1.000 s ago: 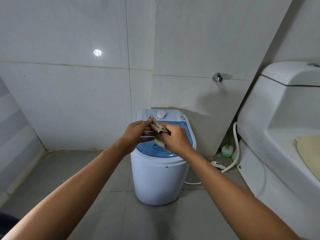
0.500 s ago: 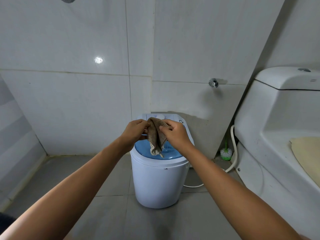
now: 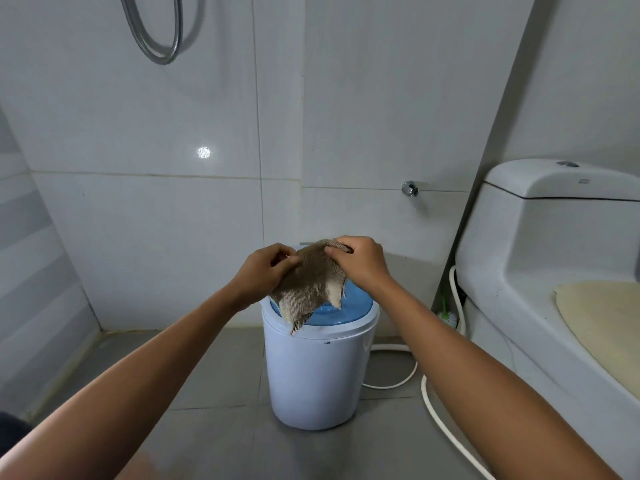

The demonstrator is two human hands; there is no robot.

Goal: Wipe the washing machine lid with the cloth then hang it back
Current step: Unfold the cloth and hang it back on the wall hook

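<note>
Tiled bathroom, washing machine (image 3: pixel 317 372) on floor. Cloth (image 3: pixel 313 289) hangs above blue lid (image 3: pixel 341 311), left hand (image 3: pixel 265 273) and right hand (image 3: pixel 360 263) pinching its top edge. Looks light, limp; best held by corners.

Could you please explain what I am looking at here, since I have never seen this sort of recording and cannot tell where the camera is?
No robot here: a person wears a camera on the head, looking forward and down, so both bare arms reach into view. The left hand and right hand each pinch the top edge of a brown woven cloth, spread out over a small white washing machine with a blue lid. It stands on a grey tiled bathroom floor. A toilet is at the right, a shower hose above.
</note>
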